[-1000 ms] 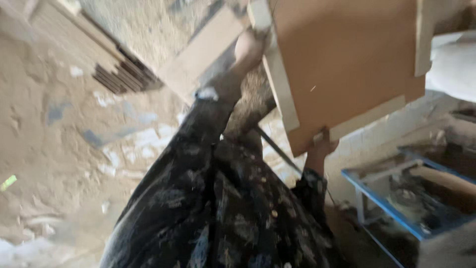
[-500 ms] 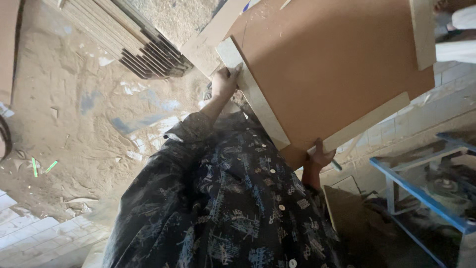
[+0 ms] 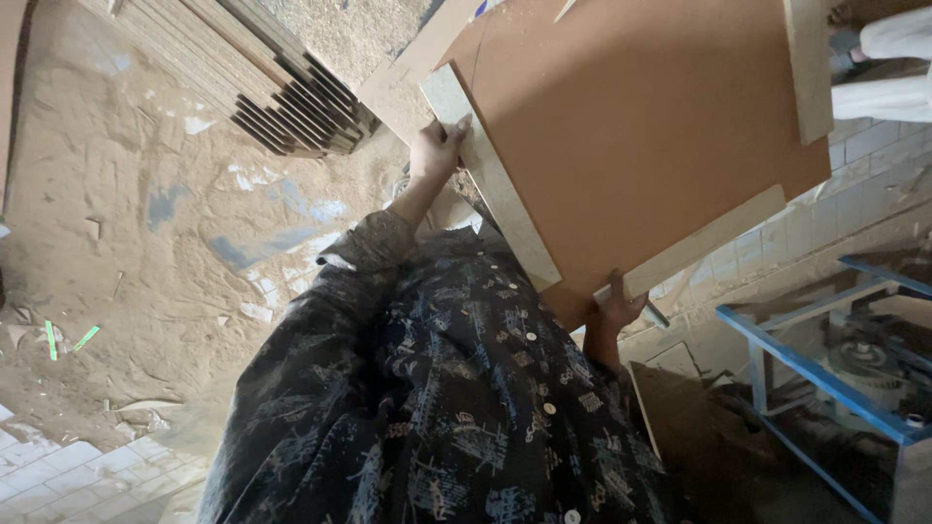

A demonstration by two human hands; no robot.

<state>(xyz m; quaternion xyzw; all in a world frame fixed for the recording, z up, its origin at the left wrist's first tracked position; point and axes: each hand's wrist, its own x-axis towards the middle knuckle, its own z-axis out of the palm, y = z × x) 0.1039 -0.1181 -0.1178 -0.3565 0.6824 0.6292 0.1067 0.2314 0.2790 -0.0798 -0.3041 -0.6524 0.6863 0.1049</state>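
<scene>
I hold a large brown fibreboard panel (image 3: 641, 136) framed with pale chipboard strips, tilted in front of my chest. My left hand (image 3: 437, 150) grips the chipboard strip along its left edge, fingers wrapped over the top end. My right hand (image 3: 616, 309) clasps the panel's lowest corner from beneath, where two strips meet. My dark patterned shirt (image 3: 447, 398) fills the lower middle of the view.
A stack of thin boards (image 3: 282, 87) lies on the sawdust-covered floor (image 3: 146, 243) at upper left. A blue metal frame (image 3: 825, 374) with machine parts stands at right. Another person's white-clad legs (image 3: 888, 68) show at top right. Pale tiles (image 3: 58, 475) are at bottom left.
The view has swung and steadied, so the board stack and floor now show more fully. Both hands keep their hold on the panel, which sits slightly lower and closer.
</scene>
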